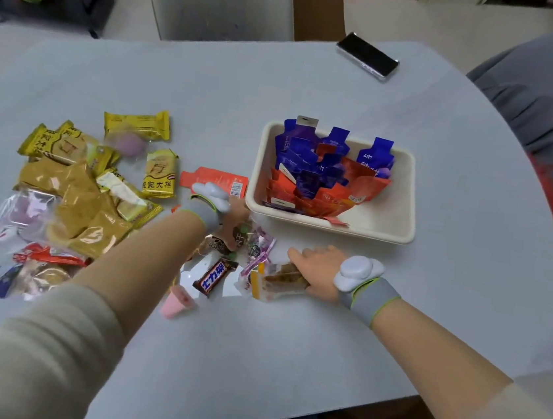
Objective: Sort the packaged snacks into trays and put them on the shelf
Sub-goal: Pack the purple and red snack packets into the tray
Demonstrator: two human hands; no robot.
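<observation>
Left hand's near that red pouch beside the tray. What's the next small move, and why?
Probably pick up the red pouch with the left hand and drop it in the tray: it lies loose just outside the rim, and the tray already holds matching red and blue pouches.

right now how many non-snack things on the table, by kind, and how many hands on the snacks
tray: 1
phone: 1
hands on the snacks: 2, left hand and right hand
total: 4
</observation>
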